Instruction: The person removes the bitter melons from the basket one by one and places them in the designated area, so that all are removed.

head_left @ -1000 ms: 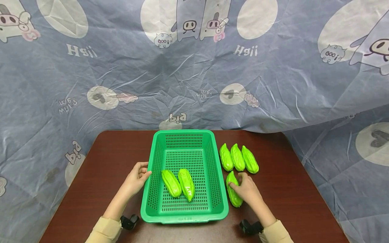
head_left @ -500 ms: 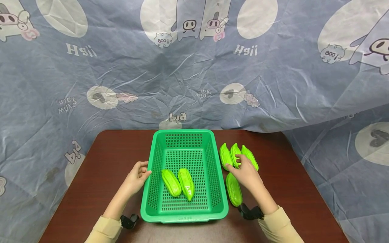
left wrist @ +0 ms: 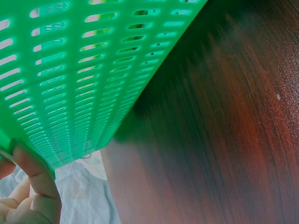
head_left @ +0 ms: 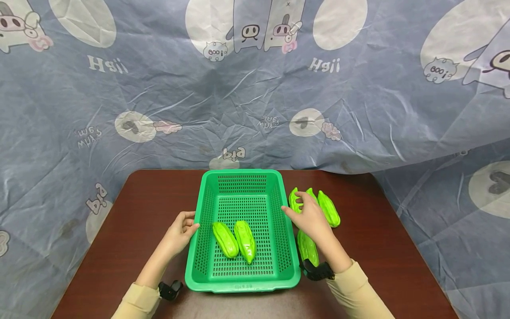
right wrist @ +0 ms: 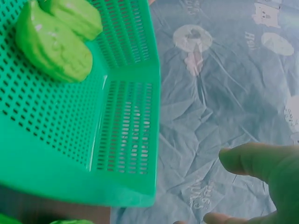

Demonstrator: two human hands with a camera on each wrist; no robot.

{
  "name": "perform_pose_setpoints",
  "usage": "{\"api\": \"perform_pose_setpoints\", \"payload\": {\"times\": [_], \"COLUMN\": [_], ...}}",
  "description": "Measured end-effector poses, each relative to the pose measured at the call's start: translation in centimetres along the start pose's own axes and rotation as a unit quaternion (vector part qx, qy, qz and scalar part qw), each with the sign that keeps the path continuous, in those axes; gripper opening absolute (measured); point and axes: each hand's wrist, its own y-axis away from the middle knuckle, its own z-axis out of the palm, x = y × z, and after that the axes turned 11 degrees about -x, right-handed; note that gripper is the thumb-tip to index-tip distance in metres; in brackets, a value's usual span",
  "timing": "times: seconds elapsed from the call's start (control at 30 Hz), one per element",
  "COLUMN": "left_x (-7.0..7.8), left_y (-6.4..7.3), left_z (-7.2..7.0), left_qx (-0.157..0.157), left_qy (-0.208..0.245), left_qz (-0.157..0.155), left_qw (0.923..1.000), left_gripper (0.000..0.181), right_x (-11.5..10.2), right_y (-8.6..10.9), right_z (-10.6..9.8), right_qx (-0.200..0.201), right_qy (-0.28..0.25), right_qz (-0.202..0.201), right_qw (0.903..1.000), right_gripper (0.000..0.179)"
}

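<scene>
A green plastic basket (head_left: 243, 285) has two glossy lime-green bitter melons (head_left: 245, 241) lying side by side on its slotted floor. My left hand (head_left: 179, 232) is at the basket's left side; in the left wrist view its fingers (left wrist: 39, 175) curl at the rim and hold it. Over the right rim hovers my right hand (head_left: 312, 219), fingers apart and holding nothing. Beneath and behind it, a row of three more bitter melons (head_left: 328, 209) is partly covered by the hand. One more bitter melon (head_left: 307, 248) lies nearer, beside the basket, partly hidden by the right forearm.
The basket stands on a dark reddish-brown wooden table (head_left: 155, 190). A blue-grey cloth (head_left: 255, 97) with cartoon prints hangs behind the table and along its sides. Black wrist cameras (head_left: 316, 270) sit close above the tabletop by each sleeve.
My right hand has gone from the nearer bitter melon forward over the back row, then left to the basket's right rim. My left hand and the basket have stayed in place.
</scene>
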Motion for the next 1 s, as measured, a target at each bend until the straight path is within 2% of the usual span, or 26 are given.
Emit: {"api": "perform_pose_setpoints", "payload": {"times": [0.43,0.77,1.0], "left_x": [0.0,-0.1,0.0], "left_y": [0.0,0.0,0.0], "left_z": [0.0,0.1,0.1], "left_qx": [0.004,0.005,0.008], "left_qy": [-0.001,0.001,-0.003], "left_qz": [0.003,0.000,0.003], "left_qw": [1.0000,1.0000,1.0000], "left_gripper": [0.043,0.043,0.043], "right_x": [-2.8,-3.3,-3.2], "right_y": [-1.7,-3.1,-4.3], "right_z": [2.1,5.0,7.0], "right_qx": [-0.022,-0.065,-0.103], "right_qy": [-0.012,-0.015,0.013], "right_qz": [-0.037,-0.086,-0.104], "right_qw": [0.9990,0.9940,0.9892], "right_gripper": [0.067,0.066,0.067]}}
